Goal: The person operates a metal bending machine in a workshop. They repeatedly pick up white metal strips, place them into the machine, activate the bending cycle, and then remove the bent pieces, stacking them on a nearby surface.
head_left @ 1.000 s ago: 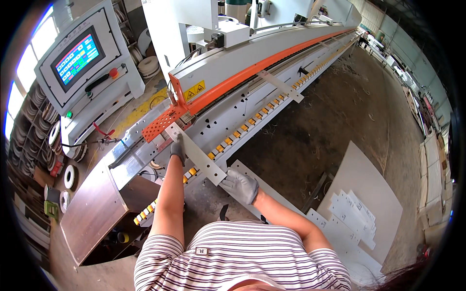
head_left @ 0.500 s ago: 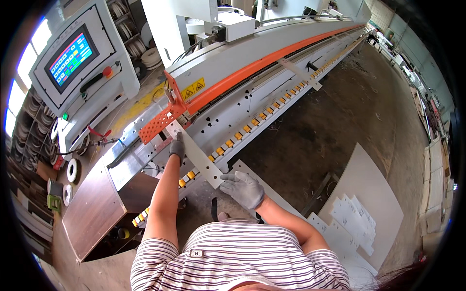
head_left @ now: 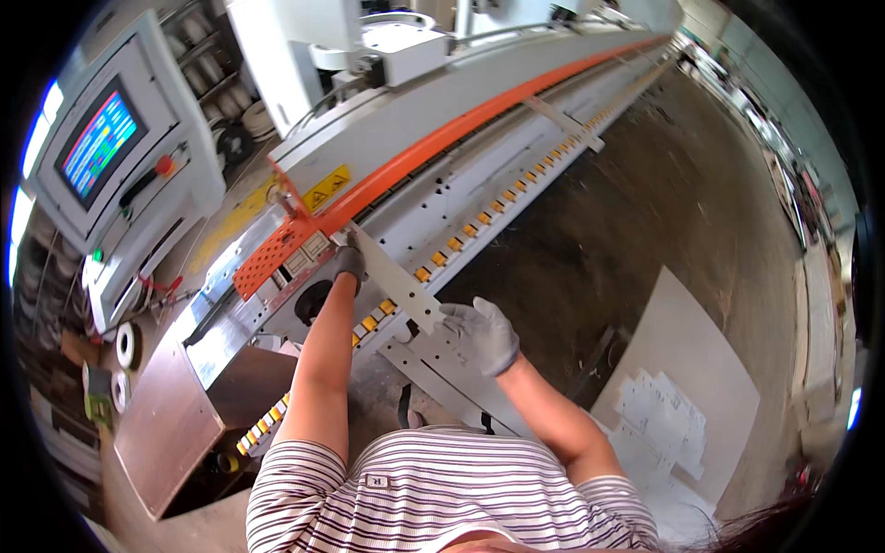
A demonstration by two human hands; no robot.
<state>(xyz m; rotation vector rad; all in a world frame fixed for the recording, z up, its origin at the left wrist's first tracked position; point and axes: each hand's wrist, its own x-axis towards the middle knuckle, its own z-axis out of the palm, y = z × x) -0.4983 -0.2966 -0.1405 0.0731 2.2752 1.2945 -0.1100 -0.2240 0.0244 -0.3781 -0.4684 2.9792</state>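
A narrow pale grey panel [head_left: 395,279] with small holes lies across the feed side of a long edge-banding machine [head_left: 406,103], its far end against the orange guard rail [head_left: 433,157]. My left hand [head_left: 349,264], in a dark grey glove, is closed on the panel's left edge near that far end; part of its fingers is hidden. In a lighter grey glove, my right hand [head_left: 490,339] stays open, thumb raised and fingers spread, fingertips at the panel's near right corner. Below them lie more pale panels [head_left: 442,367].
A control console [head_left: 111,138] with a lit screen stands at left. Yellow-and-white rollers [head_left: 470,229] line the machine's edge, and a crosspiece [head_left: 562,122] juts out farther along. A brown cabinet [head_left: 171,419] is at lower left. Stacked pale boards [head_left: 659,415] lie at right.
The panel has slid right along the machine, away from the perforated orange plate, with my left hand moving along it. My right thumb has lifted. The view has shifted slightly.
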